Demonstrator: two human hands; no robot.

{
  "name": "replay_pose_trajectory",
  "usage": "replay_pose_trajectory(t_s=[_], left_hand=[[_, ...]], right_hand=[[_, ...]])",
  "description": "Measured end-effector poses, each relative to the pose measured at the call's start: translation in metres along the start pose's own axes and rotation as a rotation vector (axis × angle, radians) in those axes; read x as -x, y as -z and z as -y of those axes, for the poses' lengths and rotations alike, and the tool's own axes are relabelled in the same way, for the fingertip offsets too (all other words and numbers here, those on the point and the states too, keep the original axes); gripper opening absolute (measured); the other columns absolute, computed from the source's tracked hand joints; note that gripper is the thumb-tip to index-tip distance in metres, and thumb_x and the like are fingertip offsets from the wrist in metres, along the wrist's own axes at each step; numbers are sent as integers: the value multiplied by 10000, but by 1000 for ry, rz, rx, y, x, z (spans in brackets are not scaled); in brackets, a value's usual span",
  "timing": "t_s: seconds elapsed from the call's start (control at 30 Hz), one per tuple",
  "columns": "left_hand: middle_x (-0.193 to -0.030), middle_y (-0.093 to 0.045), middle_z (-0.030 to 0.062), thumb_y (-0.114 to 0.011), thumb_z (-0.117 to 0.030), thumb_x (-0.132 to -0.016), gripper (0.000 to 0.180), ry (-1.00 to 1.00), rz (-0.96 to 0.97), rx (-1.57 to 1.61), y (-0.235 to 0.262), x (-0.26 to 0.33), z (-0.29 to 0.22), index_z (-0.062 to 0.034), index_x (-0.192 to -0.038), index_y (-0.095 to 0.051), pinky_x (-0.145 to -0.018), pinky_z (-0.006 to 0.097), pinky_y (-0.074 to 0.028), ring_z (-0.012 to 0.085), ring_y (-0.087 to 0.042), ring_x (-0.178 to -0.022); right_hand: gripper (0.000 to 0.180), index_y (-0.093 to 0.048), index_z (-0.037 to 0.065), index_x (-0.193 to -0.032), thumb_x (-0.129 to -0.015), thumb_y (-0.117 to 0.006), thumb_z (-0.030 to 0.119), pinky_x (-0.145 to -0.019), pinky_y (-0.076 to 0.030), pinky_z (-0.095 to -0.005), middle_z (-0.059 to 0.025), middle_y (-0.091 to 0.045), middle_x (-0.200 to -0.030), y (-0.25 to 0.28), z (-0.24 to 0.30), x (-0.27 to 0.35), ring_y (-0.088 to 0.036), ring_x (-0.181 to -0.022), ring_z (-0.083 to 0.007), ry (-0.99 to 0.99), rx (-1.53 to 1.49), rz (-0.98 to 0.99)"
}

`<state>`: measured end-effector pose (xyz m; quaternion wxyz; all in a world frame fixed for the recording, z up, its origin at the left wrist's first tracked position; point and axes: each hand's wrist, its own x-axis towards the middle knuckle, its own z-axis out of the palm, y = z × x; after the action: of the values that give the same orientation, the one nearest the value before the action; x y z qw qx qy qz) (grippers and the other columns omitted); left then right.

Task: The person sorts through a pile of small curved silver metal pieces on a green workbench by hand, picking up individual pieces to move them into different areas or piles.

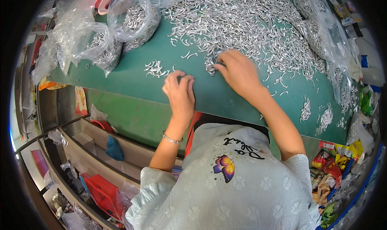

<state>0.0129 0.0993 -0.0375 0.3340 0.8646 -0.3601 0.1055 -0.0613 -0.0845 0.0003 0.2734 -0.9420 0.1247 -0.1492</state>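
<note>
Small curved silver metal pieces [238,18] lie in a broad heap on the green tabletop [133,79]. At the heap's near edge, my right hand [240,72] bends its thumb and fingers around a small clump of these pieces [210,66]. My left hand [179,93] is lower and to the left, its fingers curled down near the table edge. Whatever its fingertips hold, if anything, is hidden. Just left of those fingertips is a small separate pile of pieces [156,68]. A few strays lie between this pile and the heap.
Clear plastic bags of metal pieces [137,24] stand at the far left, with more bags [322,40] along the right. Small piles [325,118] sit near the right front corner. Below the table at left are a shelf [133,165] and a red plastic basket [102,193].
</note>
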Motion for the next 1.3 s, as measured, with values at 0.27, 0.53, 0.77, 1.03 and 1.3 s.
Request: replay_pose_trajectory(t_s=[0.27,0.53,0.77,1.03,1.3], left_hand=[[-1170,-532,102,-665,-28,-837,201,59,-5,-4,6,-1,-6,-77,-1030,-639,-897,416,-344,296,-507,-1085],[-1075,-569,69,-691,-55,-831,249,-32,171,99,-11,-8,-28,-78,-1076,-649,-838,381,-353,260,-544,-979],[-1048,-571,69,-684,-59,-832,194,-18,126,109,-16,-16,-25,-63,-1024,-654,-794,387,-356,261,-536,-930],[-1063,-586,72,-705,-45,-820,246,-24,189,212,-11,-8,-45,-75,-1056,-644,-847,374,-360,264,-543,-984],[-1141,-558,85,-670,-24,-820,332,-7,119,102,-9,-9,-36,-52,-1145,-614,-867,403,-357,275,-530,-1018]], right_hand=[[97,-624,22,-820,-814,-678,102,-801,-475,-431,-122,-582,-858,25,-14,24,-590,-916,-324,-52,100,126],[127,-611,28,-838,-777,-711,78,-782,-432,-412,-100,-548,-858,48,-17,53,-550,-881,-306,15,-7,313],[164,-587,27,-882,-785,-707,81,-788,-423,-398,-103,-558,-868,9,-17,25,-542,-885,-303,113,17,38],[139,-576,13,-893,-791,-669,20,-816,-440,-383,-107,-583,-862,38,-29,49,-550,-876,-297,-190,-250,30],[125,-599,32,-865,-775,-684,42,-807,-417,-390,-101,-573,-897,28,-13,44,-531,-922,-301,-49,-197,24]])
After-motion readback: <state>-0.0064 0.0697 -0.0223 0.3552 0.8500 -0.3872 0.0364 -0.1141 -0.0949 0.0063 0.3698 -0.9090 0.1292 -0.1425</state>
